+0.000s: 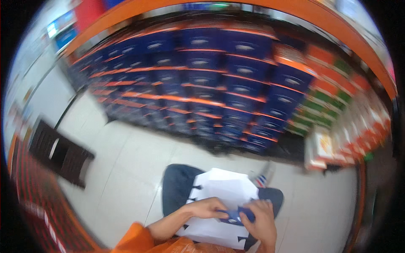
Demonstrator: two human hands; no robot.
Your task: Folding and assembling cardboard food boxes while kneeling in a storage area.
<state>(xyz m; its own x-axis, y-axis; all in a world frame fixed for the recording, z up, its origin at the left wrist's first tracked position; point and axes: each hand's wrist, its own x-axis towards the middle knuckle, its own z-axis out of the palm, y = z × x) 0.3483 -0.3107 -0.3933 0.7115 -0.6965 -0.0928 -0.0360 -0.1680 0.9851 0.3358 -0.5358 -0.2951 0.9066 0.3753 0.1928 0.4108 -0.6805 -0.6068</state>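
Across my lap lies a flat white cardboard blank with angled corners and dark notches along its sides. My left hand is closed on the left end of a blue piece above the sheet. My right hand grips the right end of that piece, thumb on top. Blur hides whether the blue piece is a folded flap of the cardboard or separate. My legs in dark trousers support the sheet.
Ahead stand tall stacks of blue and orange boxes on a shelf with an orange frame. Green and orange boxes and white-and-red packages are stacked at the right. A dark brown slatted stool stands on the tiled floor at left.
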